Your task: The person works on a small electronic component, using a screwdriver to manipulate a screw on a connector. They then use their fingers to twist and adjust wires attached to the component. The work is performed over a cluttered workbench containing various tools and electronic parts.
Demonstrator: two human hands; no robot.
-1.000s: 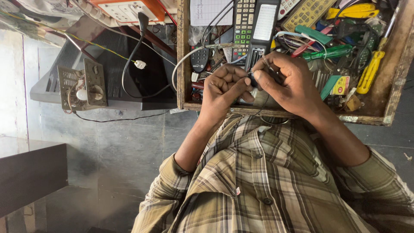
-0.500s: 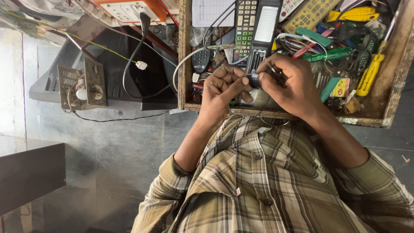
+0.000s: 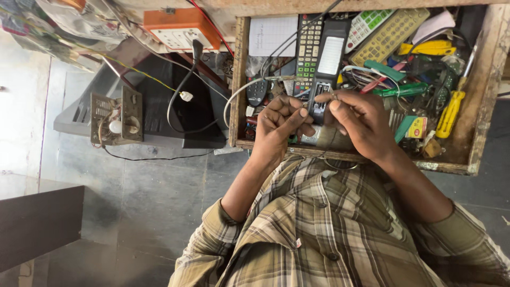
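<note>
Now shifted: both my left hand and right hand pinch the black remote higher over the wooden tray.

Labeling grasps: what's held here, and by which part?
Both hands, left and right, pinch a small dark remote control at its near end; whether a thin tool sits in the right fingers cannot be told.

Two bare hands, left and right; one wooden tray; one orange switch box; one yellow-handled screwdriver; one green-handled screwdriver; one long black remote with grey buttons; one cream keypad panel
</note>
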